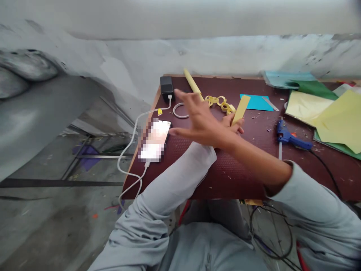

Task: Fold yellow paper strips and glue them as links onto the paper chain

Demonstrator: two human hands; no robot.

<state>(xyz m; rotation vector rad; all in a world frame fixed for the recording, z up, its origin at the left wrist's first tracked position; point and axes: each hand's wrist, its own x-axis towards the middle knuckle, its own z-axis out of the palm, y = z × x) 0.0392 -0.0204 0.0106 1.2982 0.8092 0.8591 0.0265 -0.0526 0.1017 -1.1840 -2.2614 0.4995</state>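
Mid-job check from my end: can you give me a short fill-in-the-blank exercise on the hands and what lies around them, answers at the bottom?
1. The left hand holds a flat ____ paper strip.
2. The right hand is spread open, its arm crossing over the ____ one.
3. Beyond the hands, paper loops are linked into a ____.
4. The glue gun is mostly ____ in colour.

Missing words: yellow; left; chain; blue.

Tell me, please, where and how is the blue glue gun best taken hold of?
Probably best: grip the glue gun by its handle, coming from the near right side. The handle sticks out rightward, while the nozzle points away, toward the wall.
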